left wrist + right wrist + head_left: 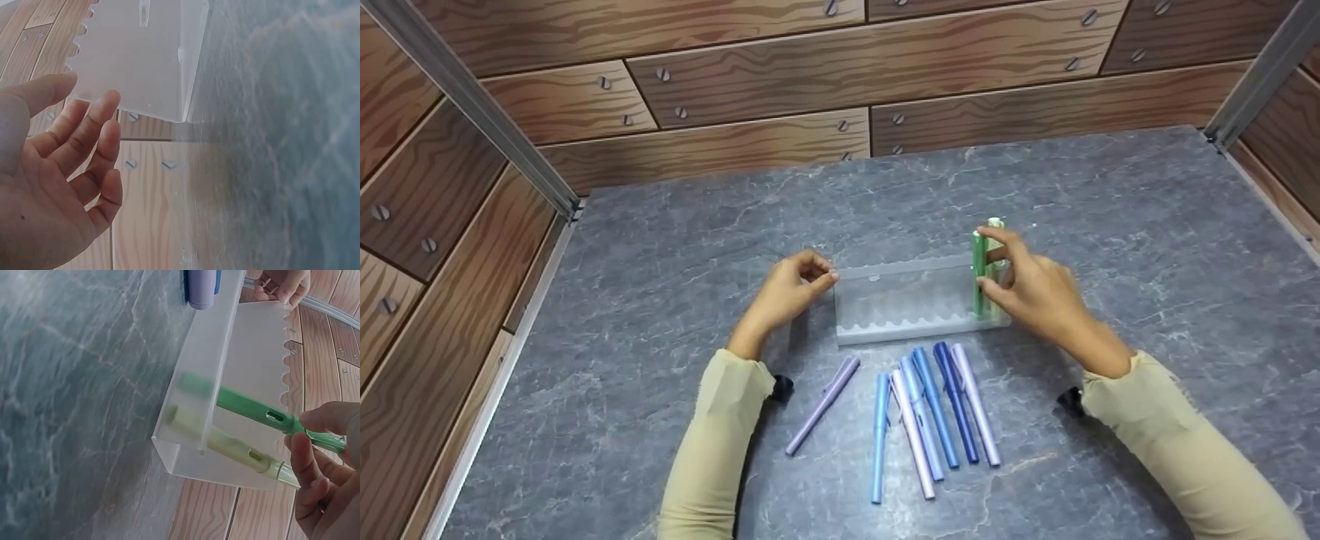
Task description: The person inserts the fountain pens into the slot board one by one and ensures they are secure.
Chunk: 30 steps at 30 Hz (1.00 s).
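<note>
A clear plastic pen stand (911,292) with a notched edge stands on the table. Thumb and fingertips of my left hand (795,289) pinch its left corner; the left wrist view shows that hand (67,152) at the corner, other fingers loosely bent. My right hand (1039,289) grips a green pen (247,405) near its upper end between thumb and fingers. That pen stands upright in the right part of the stand, its lower end behind the front lip. Beside it a pale green pen (230,443) also stands in the stand, partly hidden by my right hand in the head view.
Several blue and lilac pens, among them a dark blue pen (956,405), lie side by side in front of the stand. A purple pen (823,405) lies apart to their left. Wood-patterned walls (750,82) border the grey marbled table (675,247).
</note>
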Motion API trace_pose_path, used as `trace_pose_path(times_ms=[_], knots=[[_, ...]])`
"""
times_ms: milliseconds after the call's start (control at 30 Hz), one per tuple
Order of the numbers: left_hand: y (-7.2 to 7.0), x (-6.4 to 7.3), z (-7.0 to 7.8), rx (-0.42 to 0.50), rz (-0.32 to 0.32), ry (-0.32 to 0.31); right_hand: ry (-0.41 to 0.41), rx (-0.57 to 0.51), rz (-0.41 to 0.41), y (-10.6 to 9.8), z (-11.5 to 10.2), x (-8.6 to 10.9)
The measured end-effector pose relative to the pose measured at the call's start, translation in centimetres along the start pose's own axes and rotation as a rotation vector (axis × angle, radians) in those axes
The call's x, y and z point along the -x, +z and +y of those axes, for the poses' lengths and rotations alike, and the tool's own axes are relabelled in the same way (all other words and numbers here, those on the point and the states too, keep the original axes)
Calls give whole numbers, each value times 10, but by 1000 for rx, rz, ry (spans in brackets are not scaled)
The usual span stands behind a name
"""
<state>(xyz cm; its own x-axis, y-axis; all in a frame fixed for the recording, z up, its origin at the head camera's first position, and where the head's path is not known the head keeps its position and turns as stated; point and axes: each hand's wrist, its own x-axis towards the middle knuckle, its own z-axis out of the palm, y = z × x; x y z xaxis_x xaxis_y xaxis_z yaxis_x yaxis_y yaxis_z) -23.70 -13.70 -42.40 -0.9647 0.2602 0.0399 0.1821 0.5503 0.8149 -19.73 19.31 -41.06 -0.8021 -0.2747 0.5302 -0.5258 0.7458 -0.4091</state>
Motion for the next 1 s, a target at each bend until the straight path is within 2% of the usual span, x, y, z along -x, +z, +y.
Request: trace_pose_path(times_ms=[633,1000], knots=[[0,0,-1,2,6,20,-44,83,-19,-2,3,-5],[0,0,-1,6,-2,24,5,121,-57,-2,3,-9]])
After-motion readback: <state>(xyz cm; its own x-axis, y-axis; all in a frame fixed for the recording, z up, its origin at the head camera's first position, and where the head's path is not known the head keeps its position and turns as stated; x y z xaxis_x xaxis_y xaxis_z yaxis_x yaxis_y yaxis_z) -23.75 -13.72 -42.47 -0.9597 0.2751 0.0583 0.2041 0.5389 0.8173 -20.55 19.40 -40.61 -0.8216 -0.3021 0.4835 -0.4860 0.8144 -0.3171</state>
